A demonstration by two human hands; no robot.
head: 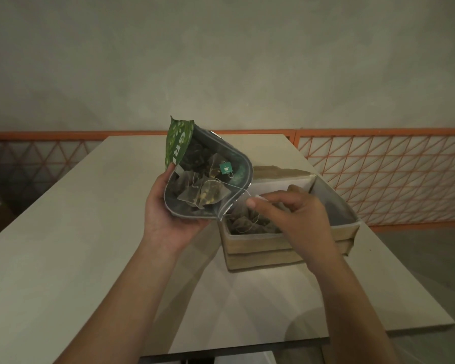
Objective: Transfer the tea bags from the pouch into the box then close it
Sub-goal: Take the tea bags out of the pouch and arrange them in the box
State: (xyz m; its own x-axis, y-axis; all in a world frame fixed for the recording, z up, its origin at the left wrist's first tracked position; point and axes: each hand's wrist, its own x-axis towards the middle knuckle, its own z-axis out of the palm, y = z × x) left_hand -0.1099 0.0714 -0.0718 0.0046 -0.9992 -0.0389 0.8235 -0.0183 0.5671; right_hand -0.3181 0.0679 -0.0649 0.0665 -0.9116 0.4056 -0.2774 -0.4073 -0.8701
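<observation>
With the left hand gripping the soft pouch, the right hand at 3 o'clock pinches the string of a light, fragile tea bag; lift by string.

Head-worn camera looks forward and down, close over the table.

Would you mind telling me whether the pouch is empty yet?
Not empty: several tea bags lie inside the open pouch held by the left hand.
</observation>
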